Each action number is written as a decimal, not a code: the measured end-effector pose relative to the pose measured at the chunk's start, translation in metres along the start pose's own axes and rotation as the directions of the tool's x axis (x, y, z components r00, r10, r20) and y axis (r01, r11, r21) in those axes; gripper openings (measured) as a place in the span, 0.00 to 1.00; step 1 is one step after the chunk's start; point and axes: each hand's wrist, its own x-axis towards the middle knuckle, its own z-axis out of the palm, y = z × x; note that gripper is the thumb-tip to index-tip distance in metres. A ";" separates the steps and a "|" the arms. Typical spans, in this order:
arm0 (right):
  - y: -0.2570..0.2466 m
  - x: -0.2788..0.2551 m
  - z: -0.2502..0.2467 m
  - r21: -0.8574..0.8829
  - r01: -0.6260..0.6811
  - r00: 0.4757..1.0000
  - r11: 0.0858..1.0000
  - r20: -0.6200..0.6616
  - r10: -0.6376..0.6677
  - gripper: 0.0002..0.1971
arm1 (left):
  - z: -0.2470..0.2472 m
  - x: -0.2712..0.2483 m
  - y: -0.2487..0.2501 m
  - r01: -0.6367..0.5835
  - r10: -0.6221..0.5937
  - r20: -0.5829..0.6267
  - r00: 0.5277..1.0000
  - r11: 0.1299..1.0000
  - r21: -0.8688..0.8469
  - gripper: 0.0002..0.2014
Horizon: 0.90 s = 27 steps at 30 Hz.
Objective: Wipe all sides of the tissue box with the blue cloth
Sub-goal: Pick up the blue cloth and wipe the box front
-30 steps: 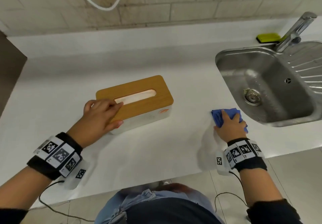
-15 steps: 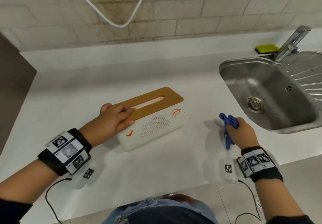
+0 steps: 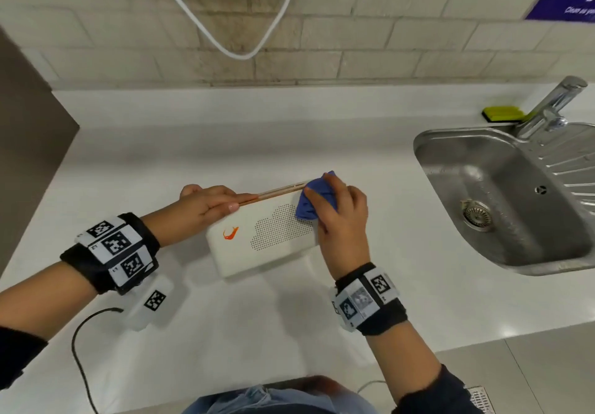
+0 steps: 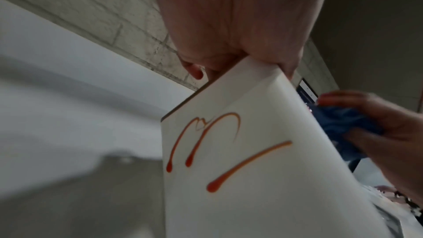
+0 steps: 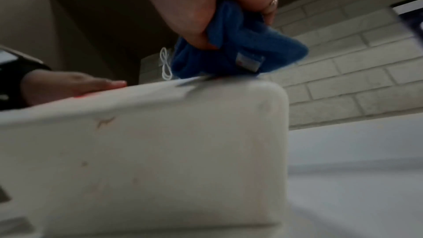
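The tissue box [image 3: 257, 252] is white with a wooden lid and an orange mark. It stands tipped on the counter, its dotted white side turned up to me and the lid facing the wall. My left hand [image 3: 209, 204] grips its upper left corner, fingers over the lid edge. My right hand [image 3: 341, 217] holds the bunched blue cloth [image 3: 310, 201] and presses it on the upper right of that white side. In the left wrist view the left hand [image 4: 240, 64] pinches the box [image 4: 240, 169] corner. In the right wrist view the cloth [image 5: 240, 48] lies on the box [image 5: 160, 151] edge.
A steel sink [image 3: 483, 143] with a faucet [image 3: 553, 104] is sunk into the white counter [image 3: 289, 333] at the right. A green sponge [image 3: 502, 112] lies behind it. A white cable [image 3: 231, 27] hangs on the brick wall. The counter's front edge runs close to my body.
The box has gone from lying flat to tipped up with its white side toward me. My right hand lifted the cloth off the counter and brought it left onto the box.
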 end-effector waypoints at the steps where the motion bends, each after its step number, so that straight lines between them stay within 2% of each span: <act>1: 0.001 -0.001 0.007 -0.012 -0.013 0.999 1.000 0.038 0.013 0.21 | 0.001 0.001 -0.001 0.007 -0.007 -0.006 1.000 1.000 -0.010 0.22; 5: 0.009 -0.001 0.016 -0.005 -0.036 0.999 0.999 0.031 0.036 0.17 | -0.003 0.006 -0.003 0.044 -0.044 -0.019 0.999 0.998 -0.035 0.20; 7: 0.013 -0.006 0.013 0.018 -0.060 0.996 0.998 0.061 0.058 0.19 | -0.005 0.008 -0.004 0.050 -0.051 -0.027 0.998 0.998 -0.038 0.20; 10: 0.023 -0.017 0.003 -0.015 -0.017 0.997 1.000 0.072 0.018 0.19 | -0.006 0.009 -0.006 0.046 -0.047 -0.025 0.999 0.998 -0.044 0.19; 16: 0.029 -0.023 -0.045 -0.127 -0.002 0.966 0.992 0.256 0.035 0.14 | -0.006 0.011 -0.006 0.047 -0.048 -0.003 0.999 0.998 -0.041 0.18; 18: 0.017 -0.019 -0.057 -0.044 -0.001 0.977 0.999 0.214 0.010 0.15 | -0.006 0.012 -0.006 0.054 -0.054 0.002 0.999 0.997 -0.054 0.18; 21: -0.010 -0.003 -0.052 0.136 -0.018 0.996 0.990 0.087 0.007 0.19 | -0.004 0.011 -0.007 0.069 -0.070 -0.006 0.998 0.993 -0.095 0.19; 24: -0.016 0.016 -0.023 0.161 0.013 1.000 0.987 -0.007 -0.012 0.21 | -0.003 0.009 -0.003 0.044 -0.046 -0.021 0.999 0.994 -0.103 0.19; 27: 0.000 0.022 0.006 0.157 0.018 1.000 0.988 0.014 -0.021 0.21 | -0.001 0.007 -0.001 0.035 -0.037 -0.025 0.999 0.994 -0.108 0.20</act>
